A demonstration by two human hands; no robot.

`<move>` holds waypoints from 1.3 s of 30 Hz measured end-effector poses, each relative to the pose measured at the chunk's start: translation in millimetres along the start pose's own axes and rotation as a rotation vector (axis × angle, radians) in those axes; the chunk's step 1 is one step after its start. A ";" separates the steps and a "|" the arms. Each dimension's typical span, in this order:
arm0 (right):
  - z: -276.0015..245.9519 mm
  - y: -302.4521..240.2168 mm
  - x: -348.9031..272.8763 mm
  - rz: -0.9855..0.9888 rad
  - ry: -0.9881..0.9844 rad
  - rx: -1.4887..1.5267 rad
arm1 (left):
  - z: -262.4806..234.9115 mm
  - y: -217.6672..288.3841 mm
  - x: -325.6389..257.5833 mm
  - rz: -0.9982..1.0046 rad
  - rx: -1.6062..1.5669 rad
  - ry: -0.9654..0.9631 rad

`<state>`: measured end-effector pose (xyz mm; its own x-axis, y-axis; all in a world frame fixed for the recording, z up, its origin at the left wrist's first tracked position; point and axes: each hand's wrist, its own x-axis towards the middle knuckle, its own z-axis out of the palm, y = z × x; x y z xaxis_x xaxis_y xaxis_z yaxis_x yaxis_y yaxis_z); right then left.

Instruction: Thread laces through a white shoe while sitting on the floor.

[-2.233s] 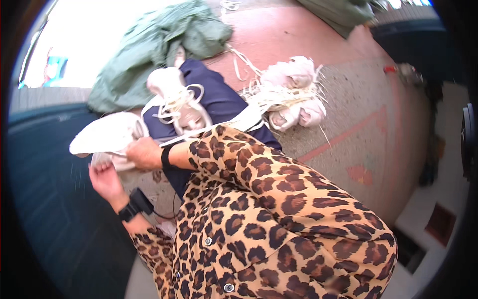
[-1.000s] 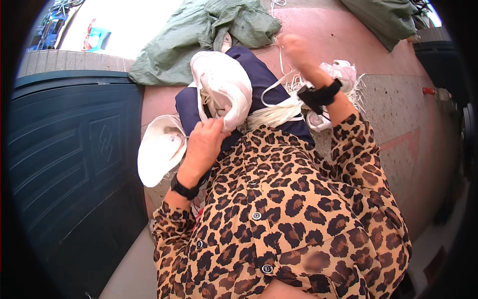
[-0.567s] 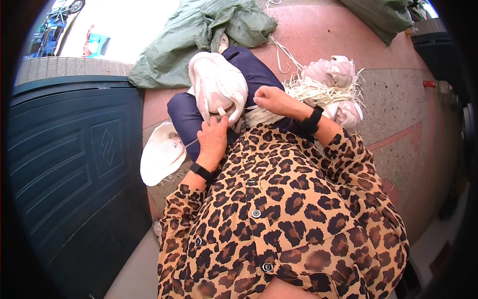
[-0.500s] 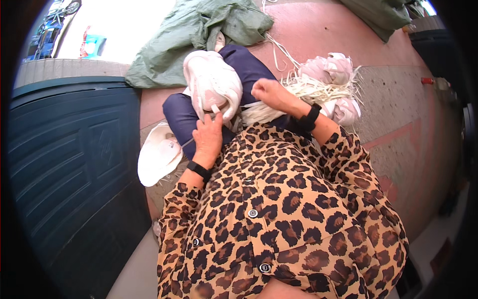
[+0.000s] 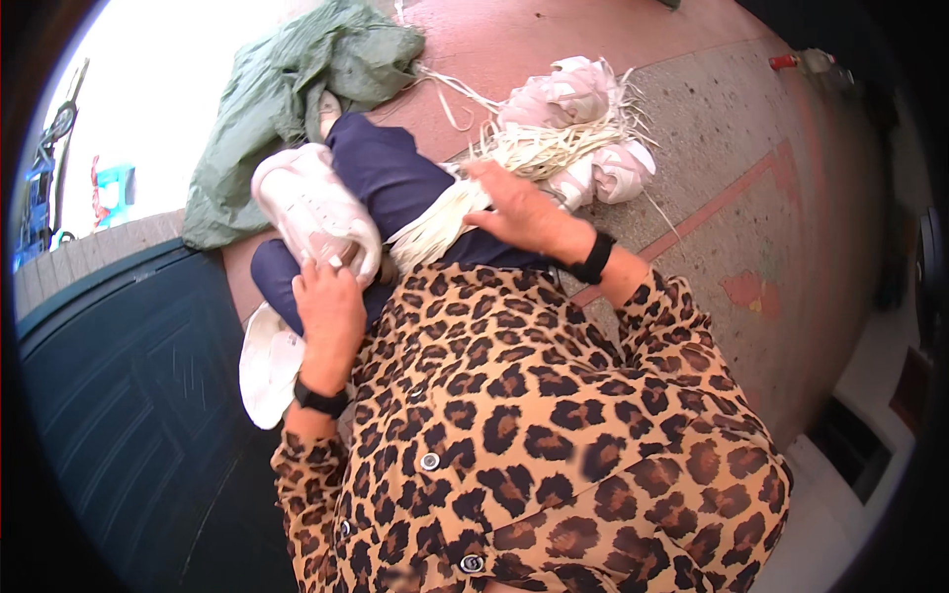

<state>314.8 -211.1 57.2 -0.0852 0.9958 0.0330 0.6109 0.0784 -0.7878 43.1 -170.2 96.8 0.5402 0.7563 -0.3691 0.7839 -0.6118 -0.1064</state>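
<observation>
A pinkish-white shoe upper (image 5: pixel 301 198) lies across my left thigh, its opening towards me. My left hand (image 5: pixel 328 301) is closed on the near rim of that opening, fingertips bent over the edge. Across my lap spreads a bundle of loose cream strips (image 5: pixel 435 225), thin and flat like laces. My right hand (image 5: pixel 519 212) is over the right end of the bundle, thumb apart from the fingers, with nothing visible in its grasp. Beside my left knee rests another white shoe upper (image 5: pixel 269 371), partly hidden by my left forearm.
Right of my legs, rolled pinkish-white uppers (image 5: pixel 563 94) lie with more cream strips (image 5: pixel 563 148) on the floor. A green sack (image 5: pixel 287 109) lies ahead by my foot. A dark blue panelled door (image 5: pixel 129 395) stands at the left. A red-ended object (image 5: pixel 784 61) is far right.
My right hand has gone from a loosely closed shape above my thigh to spread fingers over the cream strips. The left hand stays at the upper's rim. The whole view has shifted.
</observation>
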 end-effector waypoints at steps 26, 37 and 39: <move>1.2 241.8 -69.9 1.142 0.800 0.733 | -4.7 -31.2 -78.7 -0.885 -2.009 -0.150; -5.0 252.0 -34.8 0.928 0.458 -0.361 | -7.2 -54.5 -78.8 -0.902 -1.538 0.116; -7.9 258.2 -34.7 1.132 0.638 -0.009 | -8.8 -63.7 -78.2 -0.886 -1.495 0.157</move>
<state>481.7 -225.1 -142.5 0.8641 0.3554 -0.3564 0.1027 -0.8177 -0.5664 -46.4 -188.3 140.5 -0.2205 0.7841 -0.5802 0.3682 0.6177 0.6949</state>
